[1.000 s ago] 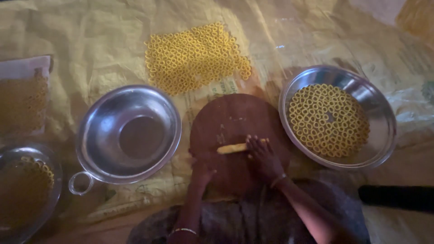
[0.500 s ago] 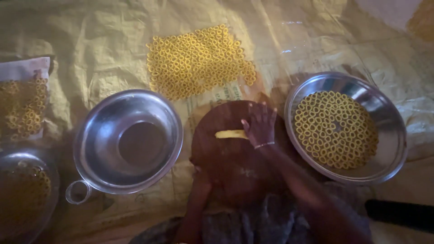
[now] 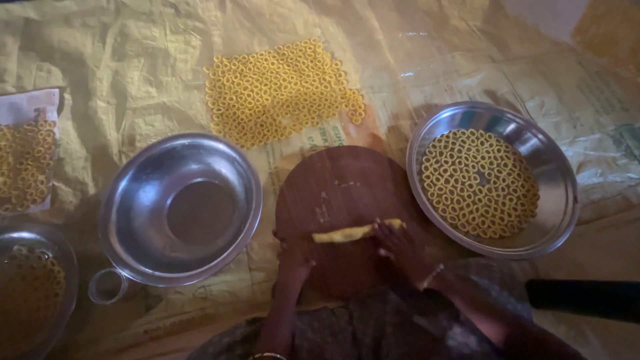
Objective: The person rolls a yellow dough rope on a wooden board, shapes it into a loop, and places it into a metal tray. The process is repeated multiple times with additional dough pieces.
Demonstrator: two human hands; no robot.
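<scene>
A round dark wooden board (image 3: pixel 340 193) lies in front of me. On its near part rests a thin yellow dough strip (image 3: pixel 347 233). My right hand (image 3: pixel 399 244) presses flat on the strip's right end, fingers spread over it. My left hand (image 3: pixel 292 251) rests at the board's near left edge, just left of the strip; whether it touches the dough I cannot tell. To the right stands a steel plate (image 3: pixel 557 200) filled with small yellow dough rings (image 3: pixel 479 182).
An empty steel bowl (image 3: pixel 133 200) with a handle ring sits left of the board. Many dough rings (image 3: pixel 280 90) lie spread on the yellow sheet beyond. More rings lie on a tray (image 3: pixel 23 160) and in a steel dish (image 3: pixel 30 293) at far left.
My right hand drew back from the board's far right toward me, and the dough strip came with it to the near part of the board, now longer and thinner.
</scene>
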